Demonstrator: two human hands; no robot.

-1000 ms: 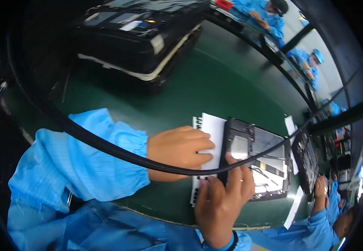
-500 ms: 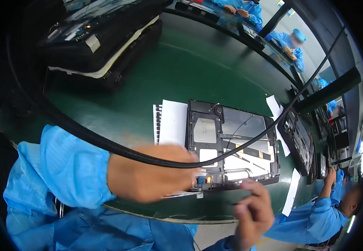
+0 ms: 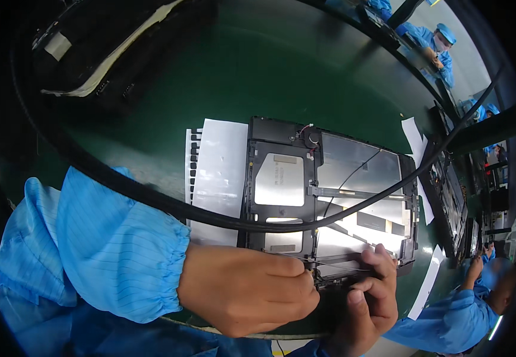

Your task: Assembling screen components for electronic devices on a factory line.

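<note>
An opened black device housing (image 3: 283, 147) with silver metal plates lies on the green table. At its near edge my left hand (image 3: 249, 288) is closed in a pinch, palm down; what its fingers hold is hidden. My right hand (image 3: 374, 294) is near the housing's lower right corner, thumb and index finger bent together, the other fingers curled apart. Any small thing in that pinch is too fine to name. Thin pale strands (image 3: 338, 265) run between the two hands along the near edge. A thin black wire (image 3: 353, 172) crosses the plates.
White paper sheets (image 3: 219, 160) lie beneath the housing's left side. A thick black cable (image 3: 169, 207) arcs across the view. Black housings (image 3: 100, 59) are stacked at the far left; another housing (image 3: 445, 190) and paper strips (image 3: 427, 282) lie right. Co-workers in blue (image 3: 466, 303) sit nearby.
My left hand has come down to the near edge, close to my right hand, hiding the small orange and blue parts there. The view has shifted nearer to the housing.
</note>
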